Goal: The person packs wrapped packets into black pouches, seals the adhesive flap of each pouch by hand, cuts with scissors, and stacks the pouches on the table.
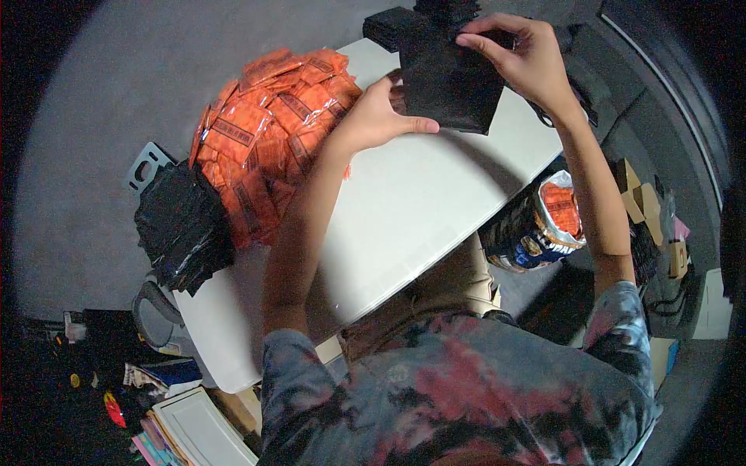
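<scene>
A flat black pouch (451, 89) is held up over the far part of the white table. At its upper edge, the thumb and fingertips of my right hand (528, 58) pinch it. My left hand (381, 116) grips the pouch's left side, thumb near the lower corner and fingers partly hidden behind it. Left of that hand lies a large heap of orange packets (264, 124) in clear, shiny wrapping with dark printed labels. More black pouches are stacked (385, 29) at the table's far edge, just behind the held one.
A thick pile of black pouches (183, 225) sits at the table's left end. Below the table's right edge stands a printed container (536, 233) with orange packets inside. Cardboard pieces (641, 198) lie at the right, and books and boxes (194, 419) at the lower left.
</scene>
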